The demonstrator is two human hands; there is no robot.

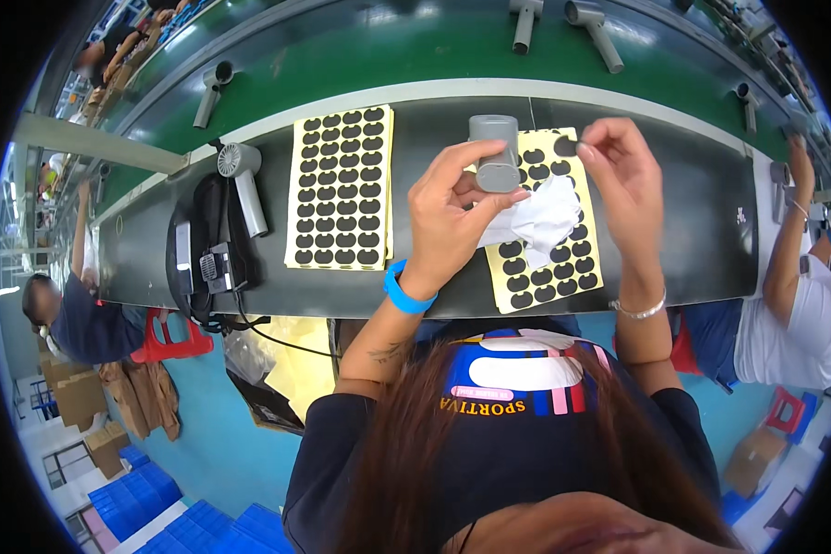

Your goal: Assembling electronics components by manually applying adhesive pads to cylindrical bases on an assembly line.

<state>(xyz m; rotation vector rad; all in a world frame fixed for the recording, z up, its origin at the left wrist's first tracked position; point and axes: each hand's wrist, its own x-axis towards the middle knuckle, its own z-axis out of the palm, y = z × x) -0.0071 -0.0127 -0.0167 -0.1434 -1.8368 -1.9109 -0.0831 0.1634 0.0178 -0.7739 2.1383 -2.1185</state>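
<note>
Landmark: yellow sticker sheet with black stickers, lying on the dark tabletop.

Left hand: grip closed on a grey rounded housing, thumb at its near end and fingers along its left side. Housing is held up over the far left corner of the sheet, an end face toward the wearer.

Right hand: grip pinched, thumb and index finger on the edge of one loose black sticker, just above the far right corner of the sheet. Housing and sticker are apart.

Crumpled white cloth or paper covers the middle of the sheet; cannot tell whether the left hand touches it.

Left of the sheet: a stack of sticker sheets, all visible rows filled. Farther left: a grey handheld fan lying against a black bag.

Beyond the sheet: a green conveyor belt carrying several grey handheld units.
</note>
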